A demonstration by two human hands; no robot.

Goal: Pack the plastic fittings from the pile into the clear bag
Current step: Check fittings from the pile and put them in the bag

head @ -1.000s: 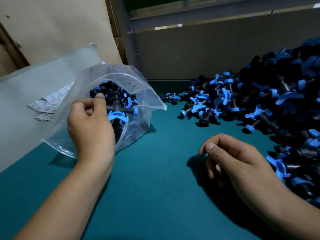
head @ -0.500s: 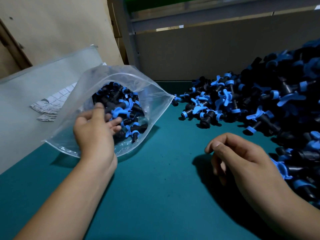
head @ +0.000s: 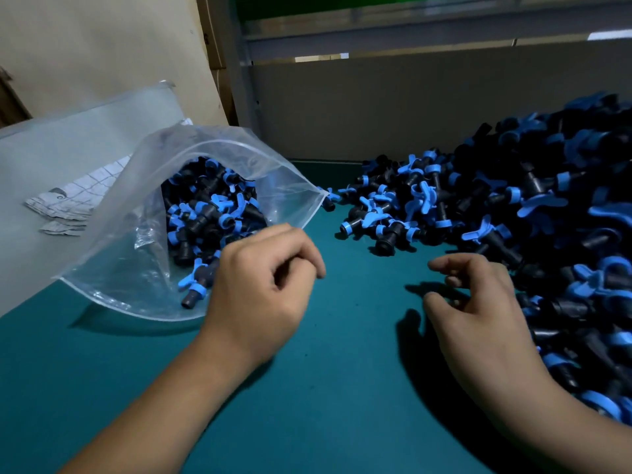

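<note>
Now, far to my left, a clear flat sleeve (head: 85, 131) leans against a beige board (head: 102, 46), with some gridded paper slips (head: 78, 196) showing through it. Just right of that lies the clear bag (head: 136, 261) on the teal table (head: 307, 388), its mouth gaping toward me and the rim standing up in an arch. Inside it sits a heap of black-and-blue plastic fittings (head: 212, 206), and one of them (head: 198, 282) lies apart from the heap, near the lower lip of the bag.

My left hand (head: 263, 289) is just in front of the bag's mouth, at its right edge. The fingers are curled loosely inward, thumb over them, and I see nothing held in them; whether the knuckles touch the plastic I cannot tell.

Bare teal surface lies between my two hands. My right hand (head: 478, 302) hovers low over the table, casting a dark shadow beneath it. Its fingers are spread and gently bent, thumb apart from the rest, gripping nothing, with the back of the hand just beside the near edge of the pile.

That pile (head: 530, 217) fills the right side, a big mound of the same fittings rising toward the far right, with a few stragglers reaching left almost to the bag's corner. A grey wall panel (head: 410, 107) stands behind it.
</note>
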